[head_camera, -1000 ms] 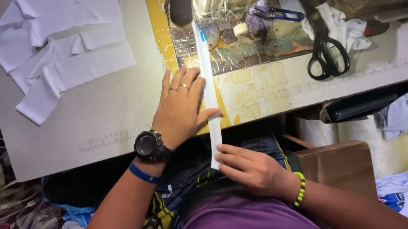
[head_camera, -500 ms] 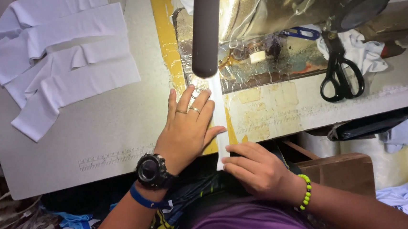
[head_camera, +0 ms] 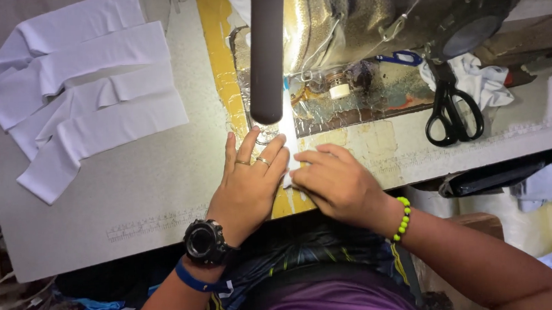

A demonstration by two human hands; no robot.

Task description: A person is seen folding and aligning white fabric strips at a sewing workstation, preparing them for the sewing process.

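White fabric strip (head_camera: 289, 129) sits right at the front edge of the desk (head_camera: 130, 197), lit up bright by the lamp, running toward the sewing machine (head_camera: 358, 33) w/ its near end under both hands. Left hand (head_camera: 249, 183) lies flat on it, fingers spread narrow and pressing down on the left side, prob to keep it from sliding. Right hand (head_camera: 333, 180) is curled over the near end w/ fingertips pinching the edge, looks like it's keeping the fold lined up. Dark round bar (head_camera: 267, 49) hangs over the strip, blocks part of the view so can't see the needle area. Further out: black scissors (head_camera: 452, 107) on the right near a white rag (head_camera: 478, 79), within easy reach. Stack of white cut pieces (head_camera: 83, 84) is well apart on the left, fanned out, out of the way.
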